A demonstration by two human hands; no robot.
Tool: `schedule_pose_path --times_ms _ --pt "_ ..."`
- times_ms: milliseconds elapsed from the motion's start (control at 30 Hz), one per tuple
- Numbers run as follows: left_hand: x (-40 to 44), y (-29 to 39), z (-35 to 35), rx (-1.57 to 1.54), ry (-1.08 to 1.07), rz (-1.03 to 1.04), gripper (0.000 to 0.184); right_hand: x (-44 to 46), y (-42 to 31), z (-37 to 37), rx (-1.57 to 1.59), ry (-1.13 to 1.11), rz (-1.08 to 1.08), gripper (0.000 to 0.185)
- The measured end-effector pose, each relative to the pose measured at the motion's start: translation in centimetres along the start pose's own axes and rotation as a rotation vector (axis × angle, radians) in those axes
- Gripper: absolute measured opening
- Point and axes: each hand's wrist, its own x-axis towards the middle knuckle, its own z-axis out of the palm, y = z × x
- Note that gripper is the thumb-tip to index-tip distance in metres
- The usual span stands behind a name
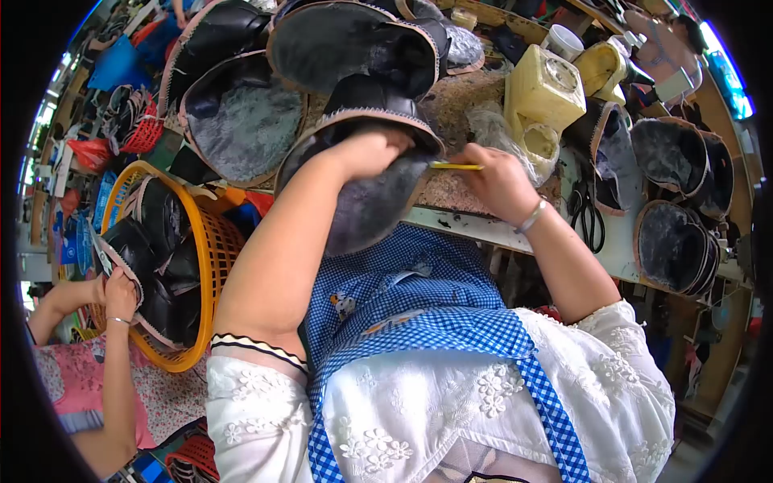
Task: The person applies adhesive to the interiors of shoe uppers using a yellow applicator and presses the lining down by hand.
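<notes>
A white blouse (427, 390) with raised flowers (499, 386), a blue-and-white checked apron (435, 334), and a silvery bracelet (531, 217) on the right wrist (538, 229).

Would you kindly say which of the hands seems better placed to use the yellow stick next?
The right hand, probably: it holds the yellow stick beside the black piece, while the left hand is at that piece, apparently steadying it.

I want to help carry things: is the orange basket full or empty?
Looks full: black shoe parts crowd the basket, hiding its bottom.
</notes>
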Motion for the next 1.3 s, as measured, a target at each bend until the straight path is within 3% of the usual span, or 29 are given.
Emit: schedule_pose_path --times_ms 33,67,100,167,200,267,300,367,400,500,567,700,767,833,900,967,1033,1100,1167,1233,1300 --pt "-1.5 1.4 0.6 0.114 -0.067 0.001 0.044 -0.8 0.4 -1.3 0.025 -0.038 0.126 0.013" --pt "-2.9 2.4 1.7 0.42 -0.058 0.041 0.055 -1.9 0.8 -2.5 0.068 0.025 0.184 0.013" --pt "-4.3 3.0 2.9 0.584 0.01 0.073 0.061 -2.9 1.2 -3.4 0.108 0.089 0.24 0.012" --pt "-5.3 2.0 4.9 0.725 0.318 0.264 0.055 -4.9 1.6 -4.4 0.49 0.44 0.48 0.008" --pt "-5.5 3.6 4.4 0.708 0.241 0.212 0.054 -5.6 2.1 -4.7 0.791 0.638 0.468 0.005" --pt "-5.7 7.0 2.5 0.691 0.098 0.112 0.051 -7.5 3.5 -6.4 0.768 0.726 0.557 0.005" --pt "-5.9 7.6 2.0 0.547 0.264 0.415 0.051 -8.4 4.4 -6.6 0.81 0.792 0.573 0.006" --pt "-6.7 11.0 0.2 0.639 0.614 0.615 0.054 -9.4 4.9 -6.8 0.852 0.849 0.613 0.006" --pt "-6.6 12.1 -1.0 0.816 0.662 0.537 0.057 -10.0 5.0 -6.9 0.869 0.869 0.638 0.007" --pt "-4.9 5.2 -4.3 0.958 0.447 0.09 0.057 -10.1 5.1 -7.0 0.908 0.721 0.636 0.007" --pt "-4.6 2.4 -7.2 1.027 0.455 -0.07 0.046 -9.1 5.0 -7.1 0.9 0.786 0.639 0.006" --pt "-9.1 6.5 -8.7 0.936 0.888 -0.046 0.047 -8.3 4.8 -8.9 0.659 0.712 0.568 0.007" --pt "-10.0 7.9 -6.9 0.851 0.942 -0.278 0.053 -7.0 4.6 -8.7 0.606 0.728 0.524 0.007" --pt "-9.5 5.5 -4.3 0.834 0.856 -0.431 0.064 -5.9 6.2 -7.3 0.368 0.643 0.478 0.007" --pt "-9.1 4.0 -0.5 1.003 0.924 -0.331 0.081 -4.7 6.2 -6.8 0.05 0.423 0.434 0.009" --pt "-9.5 4.8 1.1 1.087 1.047 -0.253 0.085 -4.9 6.6 -6.1 0.095 0.471 0.552 0.008" --pt "-9.9 3.8 1.5 1.333 1.042 -0.006 0.08 -5.7 7.8 -6.9 0.433 0.727 0.54 0.006" --pt "-9.1 2.4 2.4 1.121 0.876 0.152 0.073 -7.3 9.6 -7.8 0.528 0.709 0.61 0.005" --pt "-8.0 1.7 3.8 0.826 0.732 -0.152 0.068 -8.4 8.8 -8.7 0.657 0.492 0.69 0.007" --pt "-7.0 3.0 3.1 0.847 0.564 -0.327 0.063 -8.8 7.5 -8.9 0.845 0.4 0.727 0.008" --pt "-6.0 2.1 3.0 0.895 0.656 -0.226 0.046 -8.9 6.5 -8.3 0.989 0.432 0.676 0.013"
